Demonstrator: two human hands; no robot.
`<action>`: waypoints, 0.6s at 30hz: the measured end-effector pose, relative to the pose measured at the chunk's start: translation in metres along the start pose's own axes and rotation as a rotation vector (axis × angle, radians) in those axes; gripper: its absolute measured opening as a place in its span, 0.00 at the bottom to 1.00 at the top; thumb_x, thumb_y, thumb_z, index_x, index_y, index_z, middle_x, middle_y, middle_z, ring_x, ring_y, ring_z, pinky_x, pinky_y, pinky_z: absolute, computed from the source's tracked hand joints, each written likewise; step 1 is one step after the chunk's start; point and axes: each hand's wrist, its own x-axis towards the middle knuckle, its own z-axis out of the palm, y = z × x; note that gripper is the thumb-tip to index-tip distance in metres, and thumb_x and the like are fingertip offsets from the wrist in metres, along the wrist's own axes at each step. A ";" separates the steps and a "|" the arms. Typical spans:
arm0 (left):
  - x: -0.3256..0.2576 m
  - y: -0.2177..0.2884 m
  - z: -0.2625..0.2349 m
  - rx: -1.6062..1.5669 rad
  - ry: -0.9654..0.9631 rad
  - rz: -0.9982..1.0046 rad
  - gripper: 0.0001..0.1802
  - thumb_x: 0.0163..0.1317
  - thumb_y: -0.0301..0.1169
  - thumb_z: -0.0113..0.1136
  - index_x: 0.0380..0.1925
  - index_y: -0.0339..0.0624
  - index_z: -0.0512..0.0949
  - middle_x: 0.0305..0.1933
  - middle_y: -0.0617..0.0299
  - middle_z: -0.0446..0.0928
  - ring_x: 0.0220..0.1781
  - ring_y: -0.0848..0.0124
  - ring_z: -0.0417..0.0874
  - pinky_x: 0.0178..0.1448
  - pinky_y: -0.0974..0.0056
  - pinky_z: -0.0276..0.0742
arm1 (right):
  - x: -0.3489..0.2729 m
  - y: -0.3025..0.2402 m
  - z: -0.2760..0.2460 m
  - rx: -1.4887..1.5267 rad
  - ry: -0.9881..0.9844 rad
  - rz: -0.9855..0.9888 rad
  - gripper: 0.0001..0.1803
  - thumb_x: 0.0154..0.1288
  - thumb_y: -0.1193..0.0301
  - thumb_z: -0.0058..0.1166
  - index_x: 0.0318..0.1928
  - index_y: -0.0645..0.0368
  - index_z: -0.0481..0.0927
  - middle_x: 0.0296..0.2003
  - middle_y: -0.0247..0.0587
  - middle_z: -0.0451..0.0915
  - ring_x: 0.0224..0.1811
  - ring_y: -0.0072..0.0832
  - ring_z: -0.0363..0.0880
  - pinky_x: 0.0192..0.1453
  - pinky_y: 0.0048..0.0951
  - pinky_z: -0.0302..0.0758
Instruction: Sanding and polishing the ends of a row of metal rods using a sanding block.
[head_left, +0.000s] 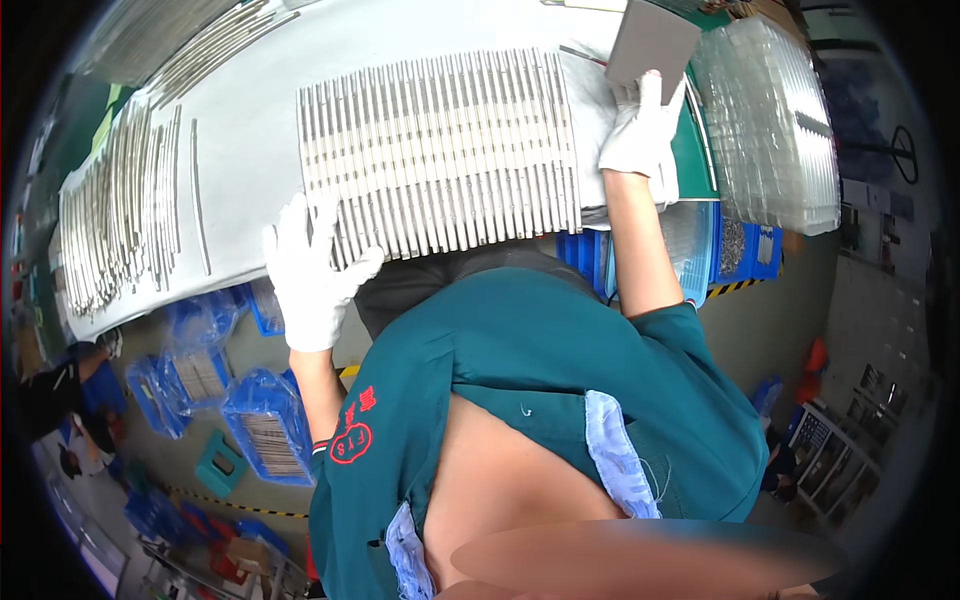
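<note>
A row of slim metal rods (440,195) lies side by side across the middle of the white-covered table (245,130), with paler bands across their middles. My left hand (310,270), in a white glove, is at the near left corner of this row. Its fingers are spread and appear to touch the end rods; nothing is gripped. Off the row's right side, my gloved right hand (640,130) holds a flat grey rectangular plate (655,42) by its near edge, thumb on top. The fingers under the plate are hidden.
More metal rods (120,205) lie bunched at the table's left, with a single rod (200,200) beside them. Stacked clear plastic trays (765,125) stand at the right. Blue bins (265,425) holding rods sit on the floor at the left, near a green stool (220,465).
</note>
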 end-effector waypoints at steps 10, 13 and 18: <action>0.004 0.003 -0.001 0.016 0.035 0.033 0.40 0.49 0.53 0.69 0.59 0.42 0.74 0.58 0.41 0.72 0.57 0.47 0.73 0.58 0.45 0.65 | -0.002 0.000 0.004 -0.195 -0.033 -0.107 0.29 0.69 0.70 0.53 0.67 0.64 0.62 0.58 0.45 0.71 0.59 0.29 0.70 0.64 0.29 0.67; -0.003 0.000 -0.001 0.054 0.020 0.033 0.42 0.50 0.54 0.68 0.61 0.43 0.73 0.60 0.42 0.71 0.58 0.44 0.72 0.61 0.44 0.65 | 0.000 0.004 0.003 -0.202 -0.045 -0.095 0.30 0.68 0.71 0.54 0.67 0.64 0.62 0.59 0.46 0.71 0.59 0.29 0.71 0.64 0.28 0.68; -0.018 -0.008 -0.002 0.062 -0.005 -0.010 0.42 0.50 0.57 0.67 0.61 0.44 0.74 0.62 0.42 0.72 0.62 0.41 0.71 0.67 0.43 0.62 | -0.002 -0.002 0.010 -0.219 -0.018 -0.055 0.32 0.68 0.71 0.55 0.69 0.63 0.59 0.62 0.46 0.68 0.61 0.33 0.70 0.65 0.31 0.69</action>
